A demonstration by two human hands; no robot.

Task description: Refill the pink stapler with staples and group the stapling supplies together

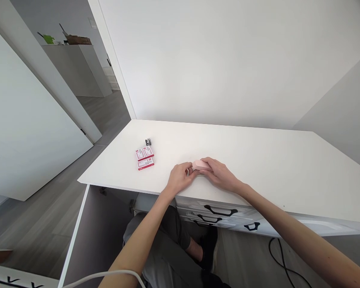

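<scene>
Near the front edge of the white cabinet top [246, 160], both hands meet around a small pale pink stapler [200, 165]. My right hand [220, 174] wraps its right end, thumb below and fingers over the top. The fingers of my left hand [180, 176] pinch at its left end, where a bit of metal shows. The fingers hide much of its underside. To the left lie flat red-and-white boxes [145, 163], with a small dark metal piece [148, 142] just behind them.
A cabinet door [75, 236] stands open at the front left. Below the top are drawers with black handles [221, 211]. A white cable [108, 273] crosses near my left forearm, and a black cable [283, 260] lies on the floor. A white wall [216, 60] rises behind.
</scene>
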